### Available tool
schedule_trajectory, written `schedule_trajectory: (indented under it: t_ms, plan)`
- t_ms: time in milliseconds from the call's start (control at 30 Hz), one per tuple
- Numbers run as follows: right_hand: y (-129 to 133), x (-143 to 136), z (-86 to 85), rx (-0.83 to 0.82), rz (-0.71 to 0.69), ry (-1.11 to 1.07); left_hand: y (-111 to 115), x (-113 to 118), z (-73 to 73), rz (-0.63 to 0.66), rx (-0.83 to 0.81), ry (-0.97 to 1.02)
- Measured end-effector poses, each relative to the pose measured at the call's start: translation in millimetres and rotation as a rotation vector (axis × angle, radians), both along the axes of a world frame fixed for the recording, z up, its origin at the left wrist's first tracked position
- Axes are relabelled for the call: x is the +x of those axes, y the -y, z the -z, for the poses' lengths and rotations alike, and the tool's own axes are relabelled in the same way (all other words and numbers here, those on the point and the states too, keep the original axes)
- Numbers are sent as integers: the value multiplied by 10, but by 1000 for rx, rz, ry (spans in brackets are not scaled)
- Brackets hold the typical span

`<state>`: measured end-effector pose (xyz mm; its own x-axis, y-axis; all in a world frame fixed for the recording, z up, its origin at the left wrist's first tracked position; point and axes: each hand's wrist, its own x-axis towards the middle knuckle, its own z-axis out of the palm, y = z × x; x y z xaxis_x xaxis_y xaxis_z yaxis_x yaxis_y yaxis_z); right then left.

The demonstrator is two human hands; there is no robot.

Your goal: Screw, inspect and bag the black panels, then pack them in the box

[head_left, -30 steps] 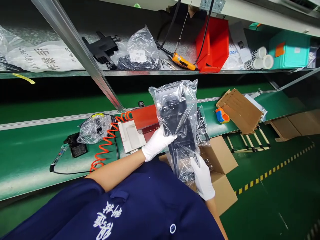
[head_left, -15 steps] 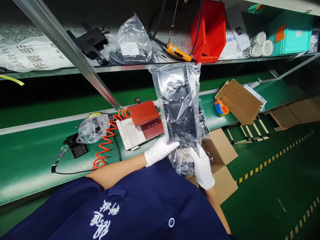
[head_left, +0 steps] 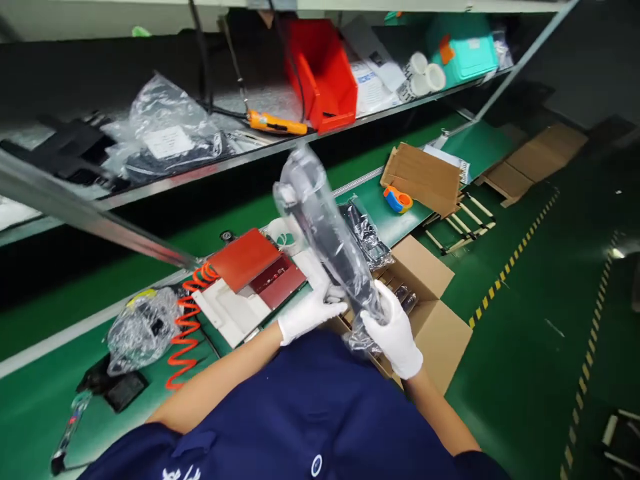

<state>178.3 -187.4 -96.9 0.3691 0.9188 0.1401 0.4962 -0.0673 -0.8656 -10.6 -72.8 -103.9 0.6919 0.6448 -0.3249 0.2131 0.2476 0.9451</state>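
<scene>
A long green worktable (head_left: 45, 400) runs across the view, and above it a shelf (head_left: 210, 163) carries a red bin (head_left: 320, 70), a teal box (head_left: 463, 47), an orange tool (head_left: 275, 123) and a plastic bag with a white label (head_left: 165, 137). On the green floor beside the table stands an open cardboard box (head_left: 440, 327), with dark wrapped parts inside it. On the table lie a red and white fixture (head_left: 250, 280), an orange coiled hose (head_left: 187, 323), a small crumpled bag (head_left: 143, 327), some flat cardboard sheets (head_left: 425, 177) and a tape dispenser (head_left: 399, 199).

Both hands wear white gloves and hold one black part in a clear plastic bag (head_left: 325, 233). The part stands tilted, its top leaning to the left, above the near edge of the box. The right hand (head_left: 393, 330) is closed around the lower end of the bag, near its loose bottom. The left hand (head_left: 307, 313) grips the same lower end from the other side, with the fingers touching the plastic. The bagged part rises up from between the two hands.
</scene>
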Motion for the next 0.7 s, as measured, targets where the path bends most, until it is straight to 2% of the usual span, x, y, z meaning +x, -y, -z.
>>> schedule_trajectory:
  t_ms: [133,233,367,500,600,667,700]
  plan:
    - [292,186,193,282,181,872,-18,10,158,92,-109,-62]
    - [559,346,305,374,273,1160,-42,-49,262,119,-158,-102]
    - [888,430,408,355,370,1203,-95,-35,301,209,-143,-225]
    - [1128,368,497,323,459,1195,-112,117,265,302,-127,-298]
    - [1272,309,671,274,515,1170,-109,245,223,371,-99,-330]
    - [1329,322,853,180,595,1014,-107,307,194,418,-76,-347]
    - [1339,357,957,83,667,823,-105,329,180,433,-70,-354]
